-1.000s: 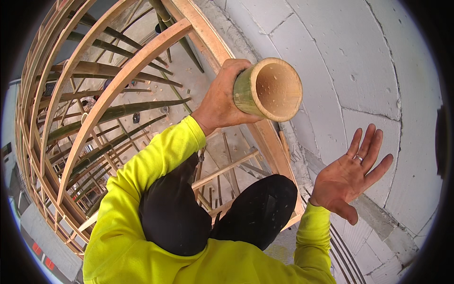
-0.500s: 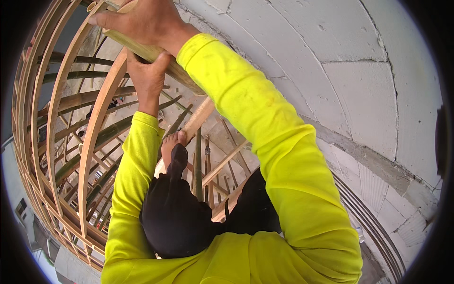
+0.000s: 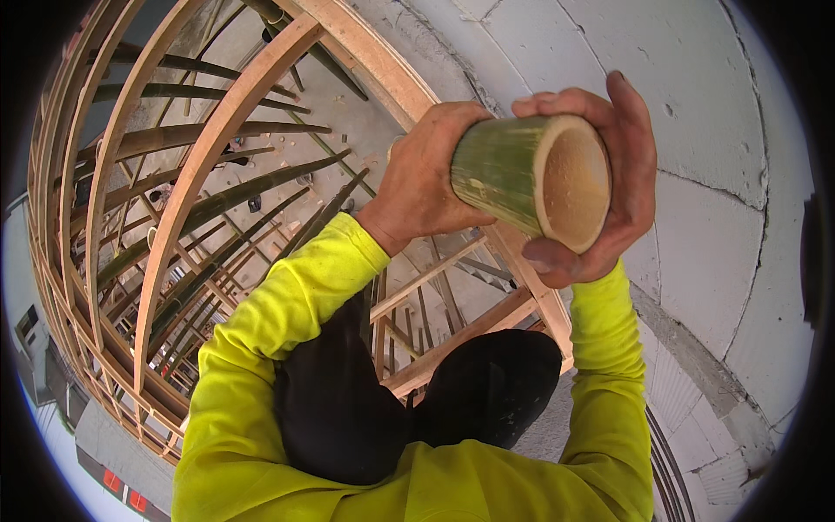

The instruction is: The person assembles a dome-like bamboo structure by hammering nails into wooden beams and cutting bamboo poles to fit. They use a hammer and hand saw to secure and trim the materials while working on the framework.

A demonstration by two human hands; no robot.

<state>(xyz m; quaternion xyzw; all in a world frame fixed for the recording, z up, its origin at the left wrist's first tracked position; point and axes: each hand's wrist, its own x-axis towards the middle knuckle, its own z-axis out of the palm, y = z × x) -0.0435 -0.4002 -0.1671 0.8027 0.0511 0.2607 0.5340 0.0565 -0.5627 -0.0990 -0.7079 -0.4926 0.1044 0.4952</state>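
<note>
One thick bamboo pole (image 3: 509,170), held up close to the camera in the upper right of the view, its cut end turned toward the viewer. The outer skin is green, smooth and faintly streaked; the cut face is pale tan, round and slightly hollowed, ringed by a thin wall. The left hand (image 3: 422,178) wraps the pole from the left, fingers closed around the green skin just behind the end. The right hand (image 3: 613,178) cups the end from the right — fingers curled over the top of the rim, thumb pressed against its lower edge. Both hands grip the same pole and nearly meet across it.

Two sleeves (image 3: 287,322) of bright yellow-green knit rise from the near edge; two knees (image 3: 344,409) in black cloth show between them.

Far below and to the left, a curved frame (image 3: 200,165) of pale sawn timber — bent ribs joined by short straight battens — encloses more bamboo poles (image 3: 217,135), long, dark green and tapering, laid roughly parallel; their exact number cannot be told. To the right stands a wall (image 3: 696,113) of large grey blocks, rough-faced, with visible mortar joints.
</note>
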